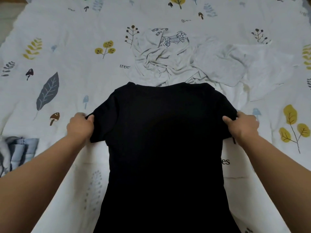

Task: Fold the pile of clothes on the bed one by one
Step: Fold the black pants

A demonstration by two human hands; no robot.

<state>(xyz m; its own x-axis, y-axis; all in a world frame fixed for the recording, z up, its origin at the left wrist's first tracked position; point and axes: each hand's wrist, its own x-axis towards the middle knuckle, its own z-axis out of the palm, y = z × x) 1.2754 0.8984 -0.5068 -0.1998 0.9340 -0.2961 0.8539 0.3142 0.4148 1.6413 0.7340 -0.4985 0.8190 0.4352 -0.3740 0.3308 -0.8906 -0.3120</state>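
Two hands [80, 126] [242, 127] — black T-shirt [165, 140] sleeves pinched

One black short-sleeved cotton T-shirt [165, 148] lies between two hands, left [80, 126] and right [242, 126]; beyond them, two crumpled pale garments [168, 61]; beside the left, one blue-striped folded cloth [18, 152].

We have a black short-sleeved T-shirt [165, 140] spread flat and lengthwise on the bed, collar pointing away from us, hem running off the near edge of view. Just beyond its collar lies the crumpled pile: a light grey printed T-shirt [161, 54] touching a white garment [252, 68] beside it.
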